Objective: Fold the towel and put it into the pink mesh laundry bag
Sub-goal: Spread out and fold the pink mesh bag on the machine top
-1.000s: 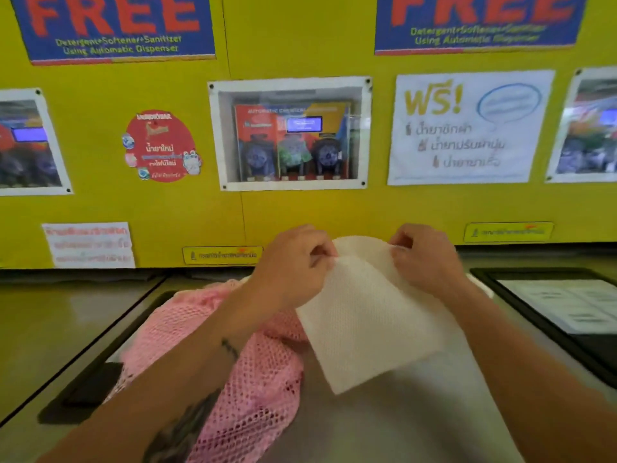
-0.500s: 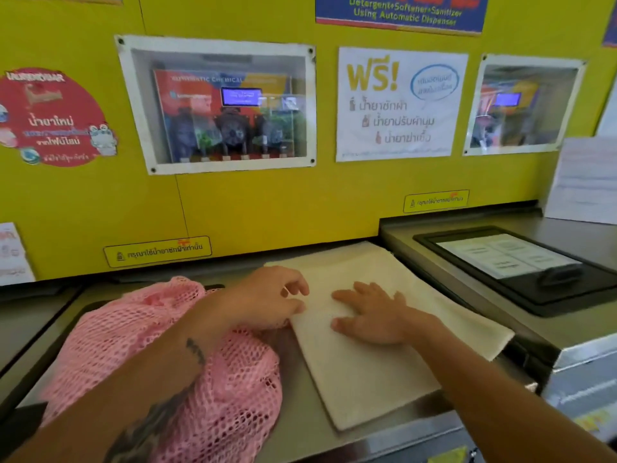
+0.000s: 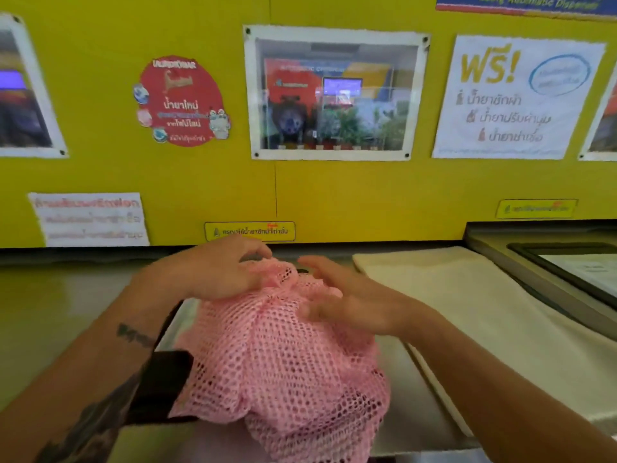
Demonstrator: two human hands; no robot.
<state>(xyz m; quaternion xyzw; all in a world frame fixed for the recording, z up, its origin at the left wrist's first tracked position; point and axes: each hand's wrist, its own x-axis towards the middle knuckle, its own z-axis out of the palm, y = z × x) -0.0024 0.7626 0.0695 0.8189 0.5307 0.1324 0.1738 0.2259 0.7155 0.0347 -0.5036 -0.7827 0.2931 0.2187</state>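
Observation:
The pink mesh laundry bag (image 3: pixel 283 372) lies bunched on the metal machine top in the middle of the view. My left hand (image 3: pixel 213 272) grips the far gathered end of the bag, fingers curled into the mesh. My right hand (image 3: pixel 340 295) hovers over the bag's upper right side with fingers spread, touching or just above the mesh. The folded cream towel (image 3: pixel 484 322) lies flat to the right of the bag, apart from both hands.
A yellow wall (image 3: pixel 334 195) with posters and a dispenser window (image 3: pixel 334 91) stands right behind the machine top. A black control panel (image 3: pixel 574 269) sits at far right. A dark lid opening (image 3: pixel 163 385) shows under the bag's left side.
Both hands left the towel, which now lies folded to the right. They moved left onto the pink bag, and the left hand took hold of its far end.

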